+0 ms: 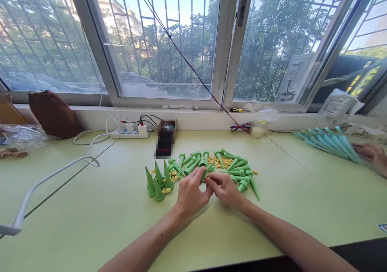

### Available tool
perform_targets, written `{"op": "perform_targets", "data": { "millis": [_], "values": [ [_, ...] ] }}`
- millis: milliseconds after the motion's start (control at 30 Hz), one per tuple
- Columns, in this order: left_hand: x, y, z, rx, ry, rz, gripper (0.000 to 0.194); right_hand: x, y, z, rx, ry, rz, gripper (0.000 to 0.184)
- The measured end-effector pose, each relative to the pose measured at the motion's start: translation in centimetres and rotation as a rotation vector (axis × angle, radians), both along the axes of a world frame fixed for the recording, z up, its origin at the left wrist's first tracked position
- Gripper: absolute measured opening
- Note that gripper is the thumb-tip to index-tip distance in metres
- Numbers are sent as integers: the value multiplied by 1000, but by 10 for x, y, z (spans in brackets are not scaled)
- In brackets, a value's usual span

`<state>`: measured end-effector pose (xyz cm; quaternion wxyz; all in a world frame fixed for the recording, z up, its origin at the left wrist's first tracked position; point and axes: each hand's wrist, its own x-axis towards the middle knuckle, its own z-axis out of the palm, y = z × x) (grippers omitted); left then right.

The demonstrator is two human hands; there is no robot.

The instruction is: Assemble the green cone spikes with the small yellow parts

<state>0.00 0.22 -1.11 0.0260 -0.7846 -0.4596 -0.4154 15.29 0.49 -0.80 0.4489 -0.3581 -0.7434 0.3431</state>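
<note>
My left hand [191, 191] is closed around a green plastic watering spike [207, 171], its pointed end slanting up to the right. Beside it, my right hand [225, 188] is pinched at the lower part of that spike; whatever small piece its fingertips hold is hidden. Behind both hands lies a heap of similar green spikes [238, 172] with small yellow plastic pieces [222, 163] among them. To the left, several green spikes [159, 185] stand upright on their caps, with a few yellow pieces next to them.
At the far right, another person's hand [373, 155] touches a row of bluish-green bagged items [331, 143]. A power strip [121, 133], a small box [169, 129] and a jar [259, 129] line the back. A white bent arm [45, 183] reaches over the table's left side.
</note>
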Motion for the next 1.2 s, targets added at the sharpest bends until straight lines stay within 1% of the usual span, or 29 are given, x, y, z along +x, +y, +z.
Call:
{"op": "perform_targets", "data": {
  "millis": [167,333,433,533,733,900,1000,1200],
  "values": [
    [1,-2,3,4,-47,-17,26,0,3,0,-185,146,107,43],
    [2,-3,3,8,-103,-32,30,2,9,-5,-360,265,202,43],
    [2,-3,4,-5,-117,-47,25,2,12,-9,-465,339,249,45],
    [2,-2,6,-34,-117,-63,23,2,12,-11,-525,384,264,46],
    [2,-2,10,-79,-128,-81,25,2,13,-8,-554,351,250,44],
    [2,-1,8,-96,-105,-71,30,2,11,-4,-564,279,236,43],
    [2,-1,8,-113,-85,-60,34,3,10,-3,-519,220,221,43],
    [1,-1,10,-137,-90,-86,41,2,6,-1,-417,154,162,43]
  ]
}}
